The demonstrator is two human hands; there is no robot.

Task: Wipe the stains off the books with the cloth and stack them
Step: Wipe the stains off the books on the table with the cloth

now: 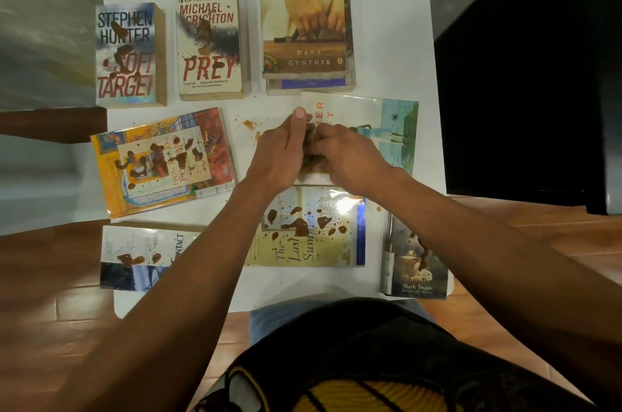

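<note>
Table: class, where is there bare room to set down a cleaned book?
Bare table lies right of the Paris stack, and along the near edge below Last Summer. The left side and middle are crowded with books; both hands work there.

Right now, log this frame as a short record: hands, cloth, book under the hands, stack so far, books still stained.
left hand: holds the cloth
right hand: holds the cloth too
cloth: brown-soiled, bunched between both hands
book under hands: pale seaside cover, no stains visible where uncovered
stack: Crossing on the Paris on another book, far right
still stained: Soft Target, Prey, orange book, Contact, The Last Summer, Mark Twain
table: white, brown drips left of the hands
</note>
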